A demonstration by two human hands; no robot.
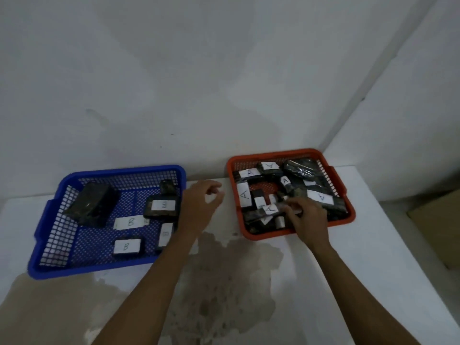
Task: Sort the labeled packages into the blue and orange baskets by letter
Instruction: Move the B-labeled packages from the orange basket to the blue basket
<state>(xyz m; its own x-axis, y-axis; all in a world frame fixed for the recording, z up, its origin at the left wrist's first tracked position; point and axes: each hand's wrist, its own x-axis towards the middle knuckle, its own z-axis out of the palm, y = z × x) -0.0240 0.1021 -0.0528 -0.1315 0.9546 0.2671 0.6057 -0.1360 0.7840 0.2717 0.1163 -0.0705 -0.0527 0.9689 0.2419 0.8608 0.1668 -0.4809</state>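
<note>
**Operator:** Report the layout, referenced to the stained patch [224, 277] on the white table [373, 270]

**Inspector:** Left of the patch and beyond it stands the blue basket [47, 235]. It holds the B group: a B package [163, 206] toward its right wall, a loose B label [130, 222] on the mesh floor, a second B package [127, 246] nearer the patch, and a narrow package [165, 234] on edge against the right wall, its letter too blurred to read. A large dark package [93, 204] leans in the far-left corner with no label showing

**Operator:** Hand status?

**Inspector:** The left hand [199, 207] hovers directly beyond the patch, between the two baskets, fingers loosely curled and holding nothing. Judged position: idle or in transit. The right hand [307, 217] is beyond and right of the patch, inside the orange basket [348, 217], fingers bent down onto the packages at the near edge. Whether it pinches one or merely presses it cannot be determined

**Operator:** Orange basket contents?

**Inspector:** A crowded heap of dark packages with A labels: one upright A package [244, 194] at the left wall, one A package [271, 209] just beside the right fingers, one A package [321, 196] at the right. Several lie stacked and tilted, likely from being dropped in rather than arranged. No packages lie on the table, so sorting appears almost complete
</note>
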